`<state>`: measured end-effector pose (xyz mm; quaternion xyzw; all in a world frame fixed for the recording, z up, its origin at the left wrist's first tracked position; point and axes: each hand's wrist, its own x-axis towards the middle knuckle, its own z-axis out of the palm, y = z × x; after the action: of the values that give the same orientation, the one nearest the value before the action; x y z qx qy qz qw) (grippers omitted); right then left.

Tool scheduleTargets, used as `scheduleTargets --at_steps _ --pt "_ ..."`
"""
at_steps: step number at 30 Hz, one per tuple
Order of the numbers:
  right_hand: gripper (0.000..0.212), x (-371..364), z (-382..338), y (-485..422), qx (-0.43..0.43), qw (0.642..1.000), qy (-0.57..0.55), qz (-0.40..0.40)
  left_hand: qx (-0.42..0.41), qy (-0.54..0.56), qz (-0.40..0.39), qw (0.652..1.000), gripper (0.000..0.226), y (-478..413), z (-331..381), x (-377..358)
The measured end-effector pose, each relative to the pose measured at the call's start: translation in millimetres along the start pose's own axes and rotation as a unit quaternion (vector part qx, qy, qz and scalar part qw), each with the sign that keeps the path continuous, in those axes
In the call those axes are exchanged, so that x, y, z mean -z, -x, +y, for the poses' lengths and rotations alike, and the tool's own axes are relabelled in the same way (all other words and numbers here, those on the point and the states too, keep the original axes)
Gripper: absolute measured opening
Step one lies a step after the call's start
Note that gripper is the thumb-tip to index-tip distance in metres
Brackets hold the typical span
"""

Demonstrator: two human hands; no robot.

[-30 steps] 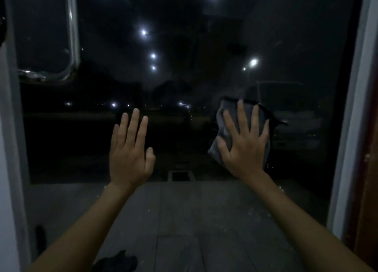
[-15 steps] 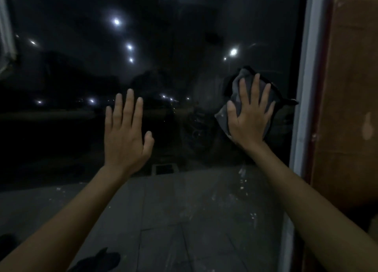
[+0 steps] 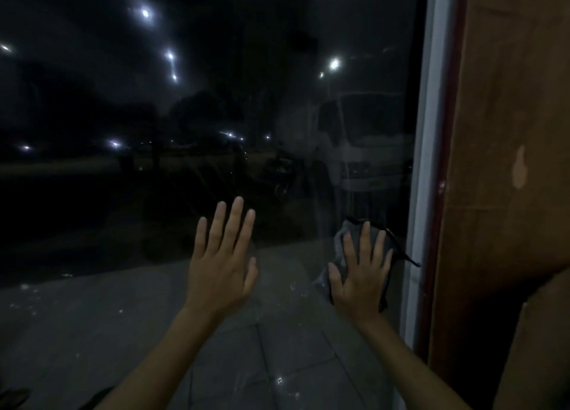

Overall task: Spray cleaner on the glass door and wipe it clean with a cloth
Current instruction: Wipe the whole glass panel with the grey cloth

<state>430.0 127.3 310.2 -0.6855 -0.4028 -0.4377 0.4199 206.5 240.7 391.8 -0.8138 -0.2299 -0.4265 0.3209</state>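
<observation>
glass door (image 3: pixel 216 138): fills the left and centre of our view, with dark night behind it. We see white specks and faint smears low on the pane.
street lights (image 3: pixel 145 13): bright blurred dots outside, scattered across the upper pane.
paving (image 3: pixel 92 332): grey slabs outside, seen through the lower pane.
left hand (image 3: pixel 220 268): raised low centre, palm toward the glass. We can't tell if it touches the pane or sits just off it.
left fingers (image 3: pixel 236 221): straight, pointing up, the four close together, thumb out a little to the right. They hold nothing.
vehicle (image 3: pixel 364 138): pale, parked outside, seen through the glass above the right hand.
cloth (image 3: pixel 342 238): grey with a dark edge, lying flat against the pane at its lower right, just beside the frame. One corner sticks out right toward the frame.
right hand (image 3: pixel 361 280): laid flat on the cloth, pressing it to the glass. The cloth shows around it on the left, top and right.
right fingers (image 3: pixel 365 240): straight, slightly spread, pointing up, thumb out to the left. They're not curled round the cloth.
door frame (image 3: pixel 427 163): white upright strip with a dark red edge, right of the cloth.
wall (image 3: pixel 509 116): brown panel at the far right, with one pale patch on it.
</observation>
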Motion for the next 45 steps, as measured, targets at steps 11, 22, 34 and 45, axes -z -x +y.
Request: scheduleTargets --at_steps 11,22,34,45 --pt "0.065 26 -94 -139 -0.118 0.991 -0.017 0.056 0.037 0.047 0.047 0.997 0.072 -56 -23 33" --pt "0.059 -2 -41 -38 0.183 0.982 0.035 0.019 0.001 0.011 0.032 0.999 0.072 -12 -14 10" --pt "0.064 37 -8 -134 -0.127 0.989 -0.01 0.072 0.027 0.057 0.052 0.997 0.073 -41 7 16" --pt "0.061 -9 -26 11 -0.116 0.992 -0.019 0.05 -0.035 0.051 -0.001 0.998 0.07 16 16 -2"
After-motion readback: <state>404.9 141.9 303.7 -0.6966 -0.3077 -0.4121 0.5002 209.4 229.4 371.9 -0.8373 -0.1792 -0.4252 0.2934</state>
